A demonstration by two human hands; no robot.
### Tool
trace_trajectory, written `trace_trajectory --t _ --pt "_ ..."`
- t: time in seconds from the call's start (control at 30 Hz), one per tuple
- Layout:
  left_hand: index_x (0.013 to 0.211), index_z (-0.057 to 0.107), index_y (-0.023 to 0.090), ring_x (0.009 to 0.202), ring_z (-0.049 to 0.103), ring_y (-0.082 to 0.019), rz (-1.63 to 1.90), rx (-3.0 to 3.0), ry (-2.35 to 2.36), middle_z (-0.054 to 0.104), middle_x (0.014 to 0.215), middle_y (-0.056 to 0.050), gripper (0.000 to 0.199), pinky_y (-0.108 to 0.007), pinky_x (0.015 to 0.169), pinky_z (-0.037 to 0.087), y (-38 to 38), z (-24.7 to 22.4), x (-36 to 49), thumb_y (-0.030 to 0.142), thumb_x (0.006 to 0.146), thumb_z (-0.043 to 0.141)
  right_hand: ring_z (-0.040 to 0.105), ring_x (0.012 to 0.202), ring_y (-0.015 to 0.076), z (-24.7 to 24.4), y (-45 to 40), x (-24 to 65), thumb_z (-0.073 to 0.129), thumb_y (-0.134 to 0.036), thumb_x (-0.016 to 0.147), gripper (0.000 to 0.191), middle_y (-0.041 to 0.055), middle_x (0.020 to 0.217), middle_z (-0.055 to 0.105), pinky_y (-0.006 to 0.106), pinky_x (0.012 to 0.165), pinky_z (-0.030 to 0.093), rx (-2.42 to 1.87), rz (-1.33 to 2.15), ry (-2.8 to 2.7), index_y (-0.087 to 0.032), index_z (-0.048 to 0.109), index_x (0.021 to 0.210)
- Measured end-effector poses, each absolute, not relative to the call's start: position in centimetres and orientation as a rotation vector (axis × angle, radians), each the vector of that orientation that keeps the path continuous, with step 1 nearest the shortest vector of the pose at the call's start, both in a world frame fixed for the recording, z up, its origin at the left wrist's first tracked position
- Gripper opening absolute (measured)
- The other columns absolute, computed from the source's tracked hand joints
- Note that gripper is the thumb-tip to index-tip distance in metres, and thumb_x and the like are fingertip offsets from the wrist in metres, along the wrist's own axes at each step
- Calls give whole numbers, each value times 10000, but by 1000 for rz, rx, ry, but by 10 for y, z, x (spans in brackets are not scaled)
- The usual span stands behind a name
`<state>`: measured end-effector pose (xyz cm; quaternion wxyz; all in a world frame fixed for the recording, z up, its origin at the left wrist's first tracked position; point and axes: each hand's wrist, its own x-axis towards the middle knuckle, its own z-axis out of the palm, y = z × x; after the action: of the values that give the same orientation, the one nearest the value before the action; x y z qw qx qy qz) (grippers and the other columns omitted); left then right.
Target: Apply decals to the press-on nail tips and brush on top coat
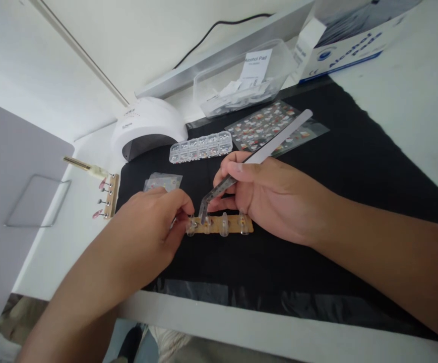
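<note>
A wooden strip [234, 223] with several clear nail tips on small stands lies on the black cloth. My right hand [267, 191] grips bent-tip tweezers [275, 143] with a white handle; their tip hangs over the strip's left part. My left hand [162, 222] is closed at the strip's left end, thumb and fingers pinched beside the leftmost nail tip [191, 226]. Whatever lies between those fingers is too small to make out. Just behind my left hand are small clear sticker sheets [164, 181].
A white lamp [148, 123] stands at the back left, near a clear gem case [201, 147]. Behind are a sticker sheet [260, 126], a plastic tub [241, 80] and an alcohol pad box [343, 50]. A second nail stand [111, 196] is at the left.
</note>
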<state>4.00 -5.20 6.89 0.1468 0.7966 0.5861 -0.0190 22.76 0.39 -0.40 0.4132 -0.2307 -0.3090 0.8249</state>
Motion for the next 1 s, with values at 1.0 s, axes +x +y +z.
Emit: trace_trajectory --t 1.0 --pt "834 501 239 654 589 -234 -202 2408 1670 676 748 -27 121 -341 610 362 -45 74 49 135 854 442 624 666 145 -5 4 228 950 -316 630 376 -27 724 604 304 692 576 -546 2087 -775 -211 597 702"
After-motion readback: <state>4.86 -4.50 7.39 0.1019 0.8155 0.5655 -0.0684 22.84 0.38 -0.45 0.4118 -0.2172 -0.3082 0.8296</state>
